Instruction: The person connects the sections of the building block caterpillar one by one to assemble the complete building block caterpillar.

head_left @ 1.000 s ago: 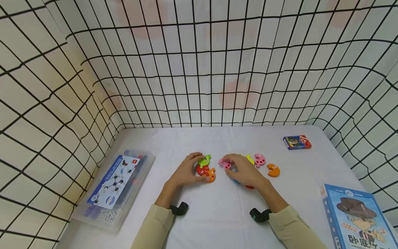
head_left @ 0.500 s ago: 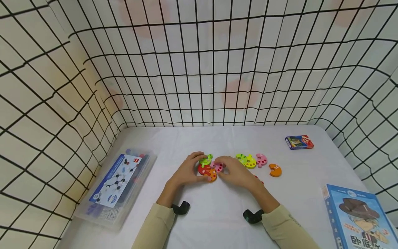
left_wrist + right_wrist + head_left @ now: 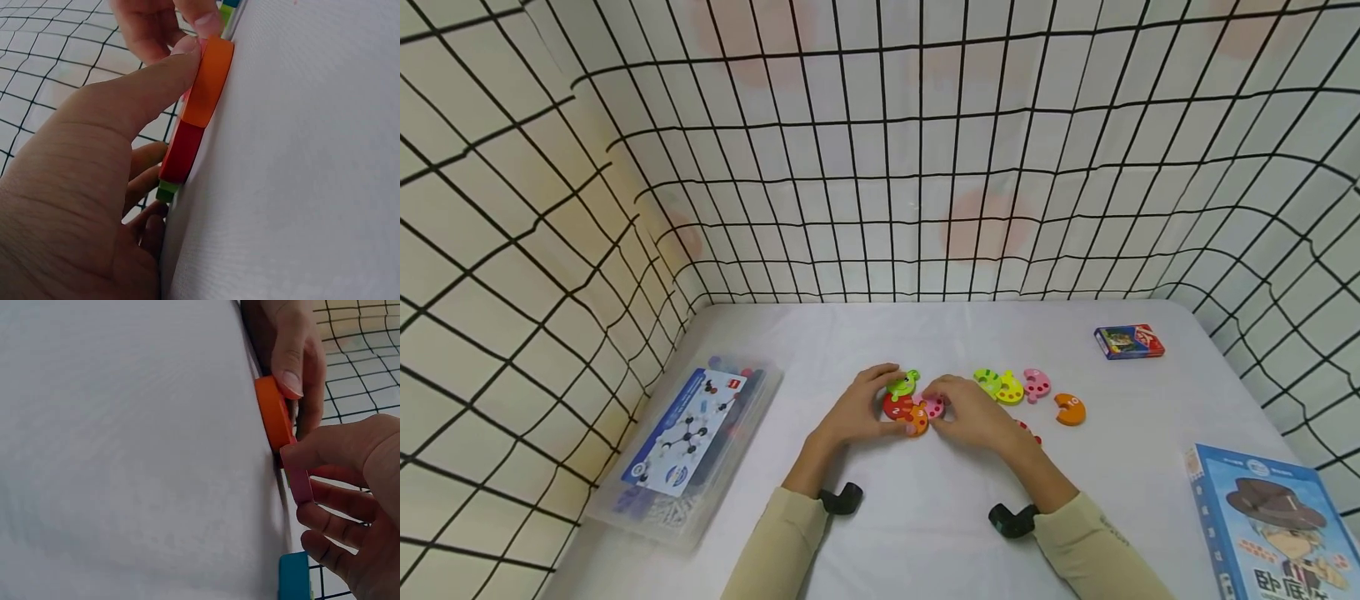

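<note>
My left hand [image 3: 859, 408] holds a short chain of flat puzzle pieces on the table: a green piece with a face [image 3: 904, 383], a red one [image 3: 895, 407] and an orange one [image 3: 917, 422]. Its thumb lies on the orange piece and its fingers reach round the far side. Between thumb and fingers, my right hand [image 3: 973, 414] pinches a pink dotted piece [image 3: 300, 484], right against the chain's right side. A blue piece [image 3: 294, 575] stands near my right fingers in the right wrist view; in the head view the hand hides it.
Right of my right hand lie green [image 3: 988, 382], yellow-green [image 3: 1010, 388], pink [image 3: 1037, 385] and orange [image 3: 1071, 410] pieces, and a partly hidden red dotted one [image 3: 1028, 431]. A clear plastic case [image 3: 715, 483] stands left, a small box [image 3: 1129, 342] back right, a blue box [image 3: 1270, 517] front right. Black mesh [image 3: 917, 175] surrounds the table.
My right hand has carried the pink dotted piece left, up to the chain, uncovering the green and yellow-green pieces. My left hand has stayed on the chain.
</note>
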